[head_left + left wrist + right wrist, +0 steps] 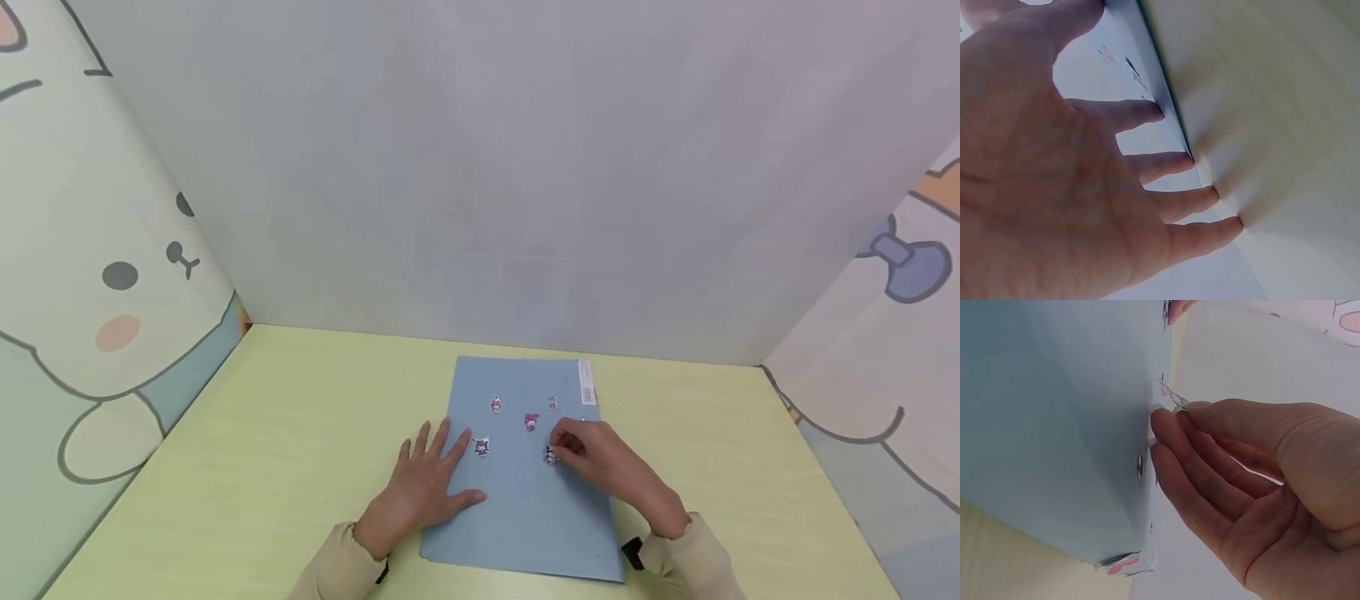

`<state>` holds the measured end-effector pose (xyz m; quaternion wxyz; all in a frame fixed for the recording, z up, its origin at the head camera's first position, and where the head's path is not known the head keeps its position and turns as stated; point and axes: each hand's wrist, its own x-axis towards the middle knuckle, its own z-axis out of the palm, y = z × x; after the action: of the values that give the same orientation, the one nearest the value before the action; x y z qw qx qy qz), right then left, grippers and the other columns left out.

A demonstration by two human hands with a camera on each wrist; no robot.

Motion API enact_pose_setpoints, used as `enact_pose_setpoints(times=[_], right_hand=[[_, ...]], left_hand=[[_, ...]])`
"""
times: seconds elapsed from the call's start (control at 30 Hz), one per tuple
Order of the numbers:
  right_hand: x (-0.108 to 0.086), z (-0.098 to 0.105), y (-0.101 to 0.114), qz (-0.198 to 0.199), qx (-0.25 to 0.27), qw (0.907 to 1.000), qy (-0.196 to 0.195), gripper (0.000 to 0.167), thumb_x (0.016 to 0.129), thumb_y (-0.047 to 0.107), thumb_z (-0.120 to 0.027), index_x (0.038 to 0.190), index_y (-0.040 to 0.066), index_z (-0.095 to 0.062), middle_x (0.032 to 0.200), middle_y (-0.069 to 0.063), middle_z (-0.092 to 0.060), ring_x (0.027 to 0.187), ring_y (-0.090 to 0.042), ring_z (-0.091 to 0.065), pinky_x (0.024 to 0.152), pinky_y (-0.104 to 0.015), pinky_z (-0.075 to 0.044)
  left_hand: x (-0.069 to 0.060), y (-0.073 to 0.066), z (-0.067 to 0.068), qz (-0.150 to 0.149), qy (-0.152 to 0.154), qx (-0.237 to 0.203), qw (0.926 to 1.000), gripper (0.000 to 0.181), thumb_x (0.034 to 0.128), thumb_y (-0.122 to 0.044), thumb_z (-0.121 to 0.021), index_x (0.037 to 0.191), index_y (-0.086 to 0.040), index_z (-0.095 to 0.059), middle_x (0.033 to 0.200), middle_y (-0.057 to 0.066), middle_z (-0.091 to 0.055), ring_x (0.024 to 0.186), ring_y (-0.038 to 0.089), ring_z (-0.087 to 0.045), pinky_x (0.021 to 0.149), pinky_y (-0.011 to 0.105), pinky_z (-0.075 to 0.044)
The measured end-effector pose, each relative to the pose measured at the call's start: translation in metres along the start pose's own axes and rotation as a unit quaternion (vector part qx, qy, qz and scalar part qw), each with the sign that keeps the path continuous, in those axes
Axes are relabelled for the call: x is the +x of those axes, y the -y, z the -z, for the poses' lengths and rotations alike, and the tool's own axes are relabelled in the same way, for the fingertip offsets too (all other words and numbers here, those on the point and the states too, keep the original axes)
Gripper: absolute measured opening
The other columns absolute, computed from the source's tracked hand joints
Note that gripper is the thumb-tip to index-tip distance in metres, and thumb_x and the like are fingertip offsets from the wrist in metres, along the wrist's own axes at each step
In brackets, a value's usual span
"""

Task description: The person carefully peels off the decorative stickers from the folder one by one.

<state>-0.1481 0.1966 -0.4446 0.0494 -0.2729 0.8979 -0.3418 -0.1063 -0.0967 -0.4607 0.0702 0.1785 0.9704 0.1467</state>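
A blue folder [525,517] lies on the table with several small cartoon stickers on it. My left hand [422,479] rests with spread fingers over its left edge; in the left wrist view the palm [1066,181] shows and some fingertips reach past that edge. Near the left index finger is a dark-eared sticker [482,447]. My right hand [592,450] pinches a black-and-white sticker [550,455] above the folder's right half. The right wrist view shows this sticker [1174,397] edge-on between thumb and fingers, tilted away from the surface. Whether part of it touches the folder, I cannot tell.
Farther up the folder are a pink sticker [531,422] and two small stickers, one left [496,405] and one right [552,403]. A white barcode label [587,383] marks the top right corner. Behind the yellow table [300,417] stands a pale wall [480,183]; cartoon-printed panels flank it.
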Motion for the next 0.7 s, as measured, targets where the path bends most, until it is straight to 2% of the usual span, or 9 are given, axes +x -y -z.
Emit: enact_pose_setpoints(times=[0.27, 0.7], right_hand=[[-0.002, 0.007, -0.002, 0.006, 0.003, 1.0000, 0.006, 0.012, 0.091, -0.004, -0.074, 0.095, 0.006, -0.069, 0.092, -0.003, -0.071, 0.078, -0.007, -0.063, 0.071, -0.027, -0.056], [-0.005, 0.023, -0.013, -0.007, -0.017, 0.9998, -0.007, 0.013, 0.091, -0.006, -0.072, 0.095, 0.006, -0.069, 0.091, 0.001, -0.069, 0.078, -0.007, -0.062, 0.073, -0.026, -0.056]], left_hand=[[-0.001, 0.000, 0.000, -0.006, -0.004, -0.003, 1.0000, 0.086, 0.0895, -0.060, -0.070, 0.154, -0.008, -0.046, 0.159, 0.025, -0.036, 0.146, 0.053, -0.030, 0.109, 0.072, -0.030], [0.000, 0.002, -0.001, -0.010, -0.011, 0.007, 0.9999, 0.086, 0.0892, -0.061, -0.069, 0.153, -0.008, -0.047, 0.159, 0.025, -0.037, 0.145, 0.053, -0.031, 0.107, 0.071, -0.031]])
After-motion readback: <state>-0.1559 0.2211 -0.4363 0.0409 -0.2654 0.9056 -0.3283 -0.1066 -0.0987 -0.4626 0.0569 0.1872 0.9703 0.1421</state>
